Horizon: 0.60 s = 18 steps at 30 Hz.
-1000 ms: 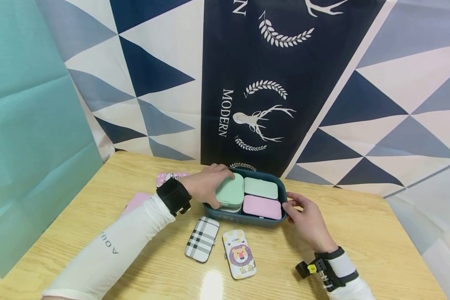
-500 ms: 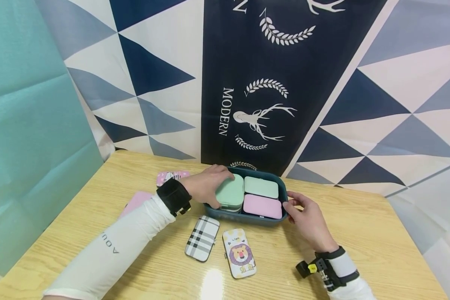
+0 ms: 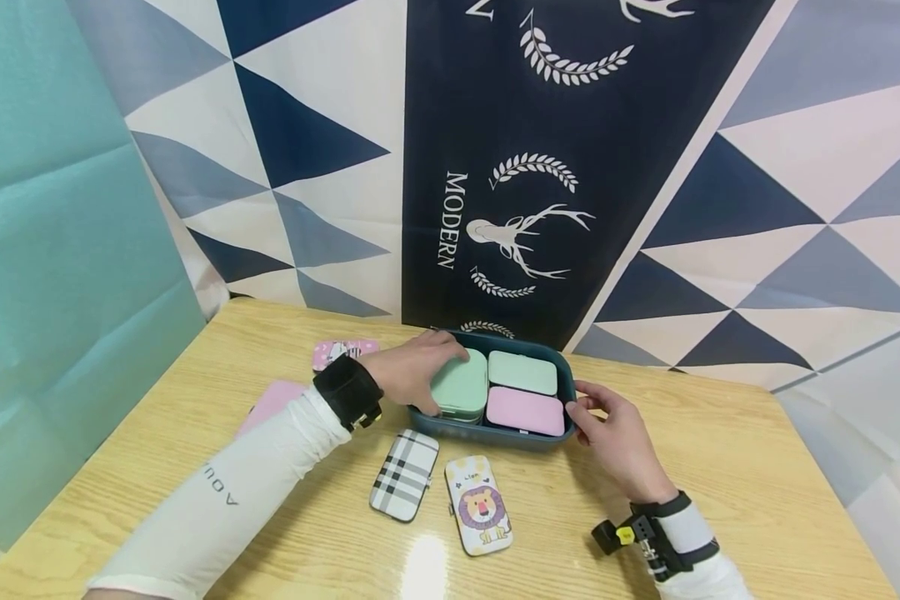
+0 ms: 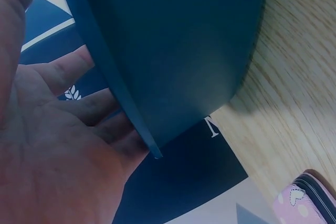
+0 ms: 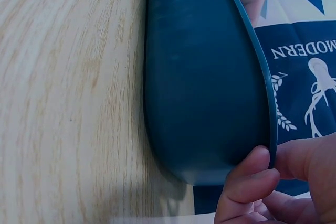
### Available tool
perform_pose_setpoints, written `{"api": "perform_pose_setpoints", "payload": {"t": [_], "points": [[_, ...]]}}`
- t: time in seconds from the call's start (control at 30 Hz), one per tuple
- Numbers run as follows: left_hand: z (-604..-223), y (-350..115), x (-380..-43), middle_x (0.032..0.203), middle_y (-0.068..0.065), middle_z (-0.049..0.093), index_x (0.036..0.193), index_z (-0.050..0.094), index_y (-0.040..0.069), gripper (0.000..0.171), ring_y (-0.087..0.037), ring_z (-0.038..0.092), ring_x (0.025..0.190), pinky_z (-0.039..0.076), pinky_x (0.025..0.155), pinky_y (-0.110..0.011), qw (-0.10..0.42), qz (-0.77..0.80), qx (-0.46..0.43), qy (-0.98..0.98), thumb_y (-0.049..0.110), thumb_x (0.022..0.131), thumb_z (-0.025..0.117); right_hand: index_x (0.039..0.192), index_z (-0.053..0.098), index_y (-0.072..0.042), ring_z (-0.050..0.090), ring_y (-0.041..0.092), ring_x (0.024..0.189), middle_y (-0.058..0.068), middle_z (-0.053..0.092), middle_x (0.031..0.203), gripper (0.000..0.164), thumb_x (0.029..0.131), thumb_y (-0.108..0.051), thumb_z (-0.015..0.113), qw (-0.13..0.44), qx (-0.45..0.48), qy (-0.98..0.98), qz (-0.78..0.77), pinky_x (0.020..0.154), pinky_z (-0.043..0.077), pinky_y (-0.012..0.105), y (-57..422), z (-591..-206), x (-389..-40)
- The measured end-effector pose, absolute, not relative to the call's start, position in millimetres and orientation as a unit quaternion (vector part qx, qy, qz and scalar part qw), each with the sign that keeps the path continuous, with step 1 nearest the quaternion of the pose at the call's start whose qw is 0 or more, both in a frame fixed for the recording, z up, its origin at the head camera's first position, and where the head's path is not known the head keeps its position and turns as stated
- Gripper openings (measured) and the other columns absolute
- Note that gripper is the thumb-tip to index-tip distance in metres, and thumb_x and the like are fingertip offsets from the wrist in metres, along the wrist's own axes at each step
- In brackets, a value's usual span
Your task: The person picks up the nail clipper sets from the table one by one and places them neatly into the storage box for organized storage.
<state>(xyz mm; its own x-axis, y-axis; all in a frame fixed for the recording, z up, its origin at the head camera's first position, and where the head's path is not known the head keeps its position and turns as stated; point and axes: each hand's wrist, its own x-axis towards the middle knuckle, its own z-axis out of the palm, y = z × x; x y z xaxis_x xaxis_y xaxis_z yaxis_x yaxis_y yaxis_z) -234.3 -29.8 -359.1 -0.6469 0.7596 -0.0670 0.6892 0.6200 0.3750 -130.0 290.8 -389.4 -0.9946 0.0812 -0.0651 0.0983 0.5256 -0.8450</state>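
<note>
A dark teal plastic storage box point(image 3: 487, 432) stands at the back of the table, against the wall. My left hand point(image 3: 420, 367) reaches over its left end and grips a light green square case point(image 3: 459, 383), thumb on the near side and fingers at the far side. Under that case lies another, mostly hidden. To its right in the box lie a pale green case point(image 3: 522, 372) and a pink case point(image 3: 525, 411). My right hand point(image 3: 621, 437) pinches the box's right rim point(image 5: 266, 72) between thumb and fingers.
In front of the box lie a black-and-white plaid case point(image 3: 405, 477) and a lion-print case point(image 3: 478, 506). Left of it are a pink patterned case point(image 3: 330, 352) and a pink case point(image 3: 276, 402), partly behind my left arm. A patterned cloth point(image 3: 330, 200) covers the wall behind.
</note>
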Motion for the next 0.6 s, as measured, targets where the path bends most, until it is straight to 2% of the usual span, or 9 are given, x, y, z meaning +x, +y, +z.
{"api": "perform_pose_setpoints", "payload": {"t": [0.6], "points": [[-357.1, -30.6, -235.8, 0.155, -0.009, 0.045, 0.155, 0.049, 0.011, 0.088, -0.024, 0.043, 0.139, 0.042, 0.114, -0.038, 0.14, 0.164, 0.402, 0.89, 0.021, 0.08, 0.094, 0.154, 0.049, 0.001, 0.061, 0.022, 0.08, 0.019, 0.057, 0.117, 0.05, 0.109, -0.016, 0.061, 0.008, 0.055, 0.871, -0.489, 0.066, 0.054, 0.029, 289.3, -388.2, -129.3]]}}
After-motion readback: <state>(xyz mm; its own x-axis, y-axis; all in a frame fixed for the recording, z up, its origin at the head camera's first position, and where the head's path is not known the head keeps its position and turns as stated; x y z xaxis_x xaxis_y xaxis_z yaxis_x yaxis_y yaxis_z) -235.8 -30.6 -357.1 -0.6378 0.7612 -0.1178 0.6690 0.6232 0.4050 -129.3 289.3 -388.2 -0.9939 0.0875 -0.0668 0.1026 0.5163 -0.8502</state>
